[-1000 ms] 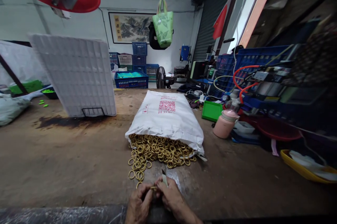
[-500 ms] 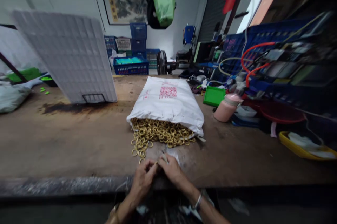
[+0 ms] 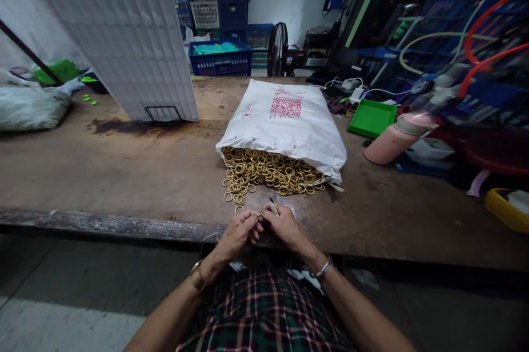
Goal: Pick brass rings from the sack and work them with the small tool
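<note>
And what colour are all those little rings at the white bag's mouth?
The rings are a brassy gold colour, best seen in the head view.

The bare left hand (image 3: 238, 232) and bare right hand (image 3: 286, 225) sit close together at the brown counter's (image 3: 124, 176) near edge, fingers bent, thumbs pinching. Both bare forearms (image 3: 171, 305) slant forward, converging toward that edge.

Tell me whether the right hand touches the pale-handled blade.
Touching: the head view shows the right hand gripping the pale-handled blade, its dark tip projecting.
</note>
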The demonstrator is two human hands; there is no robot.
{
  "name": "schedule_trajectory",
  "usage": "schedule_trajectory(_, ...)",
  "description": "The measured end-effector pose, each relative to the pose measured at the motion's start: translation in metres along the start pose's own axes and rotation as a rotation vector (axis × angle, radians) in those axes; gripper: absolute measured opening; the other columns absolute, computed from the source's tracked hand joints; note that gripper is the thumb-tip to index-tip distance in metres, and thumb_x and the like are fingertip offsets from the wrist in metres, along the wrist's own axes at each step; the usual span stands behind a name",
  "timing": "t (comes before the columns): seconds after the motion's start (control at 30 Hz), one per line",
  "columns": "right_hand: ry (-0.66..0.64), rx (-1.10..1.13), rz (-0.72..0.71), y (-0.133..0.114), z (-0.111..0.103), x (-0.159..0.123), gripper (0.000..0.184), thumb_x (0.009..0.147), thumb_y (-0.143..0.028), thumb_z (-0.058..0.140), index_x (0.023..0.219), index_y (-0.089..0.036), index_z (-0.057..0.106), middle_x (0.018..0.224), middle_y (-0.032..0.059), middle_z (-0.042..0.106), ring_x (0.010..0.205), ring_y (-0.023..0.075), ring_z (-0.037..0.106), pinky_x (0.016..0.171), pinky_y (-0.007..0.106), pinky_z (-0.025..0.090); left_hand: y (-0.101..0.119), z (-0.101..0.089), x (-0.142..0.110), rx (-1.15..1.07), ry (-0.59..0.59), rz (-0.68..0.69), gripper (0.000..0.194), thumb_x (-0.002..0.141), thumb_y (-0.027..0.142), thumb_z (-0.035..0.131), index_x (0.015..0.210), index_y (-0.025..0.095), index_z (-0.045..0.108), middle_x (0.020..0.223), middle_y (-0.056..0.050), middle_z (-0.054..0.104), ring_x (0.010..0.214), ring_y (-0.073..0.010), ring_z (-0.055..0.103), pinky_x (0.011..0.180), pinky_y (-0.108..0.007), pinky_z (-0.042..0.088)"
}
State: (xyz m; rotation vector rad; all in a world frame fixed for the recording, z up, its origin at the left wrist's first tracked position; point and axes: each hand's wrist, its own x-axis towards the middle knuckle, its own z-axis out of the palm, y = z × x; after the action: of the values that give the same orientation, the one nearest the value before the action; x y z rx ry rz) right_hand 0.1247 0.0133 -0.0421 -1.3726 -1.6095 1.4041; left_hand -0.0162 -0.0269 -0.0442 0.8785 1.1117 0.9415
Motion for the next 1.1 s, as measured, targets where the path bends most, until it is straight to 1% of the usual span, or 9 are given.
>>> schedule_trajectory(0.33,-0.042,-0.021,-0.028,-0.003,-0.001,0.001,0.018,0.075,-0.031,0.044,0.066,-0.018,0.052,0.058,-0.0042,0.051,0.057,0.0100,0.044,0.058,0.021,0.035,-0.005,-0.001,-0.003,-0.208,-0.023,0.002,0.034,0.074,0.047,0.061,0.081,0.014,0.055,0.065,0.001,0.056,0.047,-0.0052,0.047,0.045,-0.017,0.038)
schedule_trajectory(0.4,0.005,-0.091,-0.052,0.001,-0.001,0.000,0.019,0.077,-0.031,0.042,0.068,-0.018,0.053,0.059,-0.0032,0.052,0.058,0.0107,0.045,0.059,0.022,0.035,-0.006,-0.001,-0.003,-0.209,-0.007,0.020,0.034,0.074,0.047,0.060,0.080,0.014,0.054,0.065,0.001,0.056,0.048,-0.0053,0.048,0.045,-0.017,0.038)
schedule_trajectory(0.5,0.051,-0.287,-0.139,0.008,-0.001,-0.003,0.019,0.080,-0.028,0.040,0.070,-0.018,0.053,0.059,-0.0027,0.050,0.056,0.0114,0.044,0.056,0.022,0.032,-0.005,-0.002,-0.003,-0.154,0.033,0.047,0.034,0.075,0.048,0.059,0.079,0.014,0.054,0.065,0.001,0.056,0.048,-0.0057,0.048,0.045,-0.017,0.038)
schedule_trajectory(0.6,-0.014,-0.448,-0.249,0.013,0.000,-0.007,0.016,0.079,-0.019,0.038,0.071,-0.019,0.052,0.059,-0.0021,0.050,0.055,0.0114,0.043,0.054,0.023,0.030,-0.004,-0.002,-0.002,-0.064,0.049,0.066,0.035,0.076,0.049,0.057,0.078,0.014,0.054,0.064,0.002,0.056,0.050,-0.0063,0.047,0.047,-0.018,0.039)
schedule_trajectory(0.7,-0.077,-0.526,-0.300,0.015,0.001,-0.010,0.017,0.074,-0.011,0.038,0.073,-0.019,0.052,0.064,-0.0008,0.054,0.057,0.0114,0.046,0.056,0.022,0.030,-0.002,-0.002,-0.003,-0.002,0.061,0.086,0.035,0.076,0.050,0.056,0.076,0.015,0.054,0.064,0.002,0.055,0.051,-0.0070,0.047,0.048,-0.019,0.039)
schedule_trajectory(0.87,-0.108,-0.631,-0.319,0.018,0.001,-0.010,0.022,0.069,-0.008,0.038,0.078,-0.019,0.054,0.070,0.0013,0.058,0.063,0.0127,0.049,0.061,0.023,0.031,-0.004,0.000,-0.003,0.043,0.065,0.117,0.035,0.077,0.051,0.054,0.073,0.016,0.052,0.062,0.003,0.053,0.051,-0.0077,0.047,0.049,-0.020,0.040)
schedule_trajectory(0.97,-0.150,-0.662,-0.298,0.016,0.001,-0.010,0.025,0.068,-0.008,0.038,0.083,-0.019,0.055,0.071,0.0018,0.060,0.064,0.0131,0.050,0.060,0.023,0.031,-0.003,0.000,-0.005,0.050,0.063,0.135,0.036,0.077,0.052,0.054,0.072,0.016,0.051,0.062,0.003,0.053,0.052,-0.0079,0.047,0.051,-0.020,0.040)
schedule_trajectory(1.03,-0.163,-0.708,-0.263,0.013,0.000,-0.009,0.026,0.070,-0.009,0.038,0.086,-0.019,0.056,0.070,0.0020,0.061,0.061,0.0133,0.050,0.058,0.024,0.029,0.000,0.001,-0.010,0.036,0.061,0.123,0.037,0.076,0.052,0.055,0.071,0.016,0.051,0.063,0.002,0.054,0.052,-0.0077,0.048,0.051,-0.020,0.040)
schedule_trajectory(1.1,-0.141,-0.779,-0.217,0.009,0.000,-0.005,0.024,0.075,-0.012,0.038,0.090,-0.018,0.056,0.069,0.0026,0.061,0.059,0.0137,0.050,0.055,0.025,0.027,0.004,0.003,-0.016,0.015,0.029,0.114,0.037,0.075,0.052,0.056,0.071,0.015,0.052,0.064,0.001,0.055,0.053,-0.0076,0.049,0.052,-0.020,0.041)
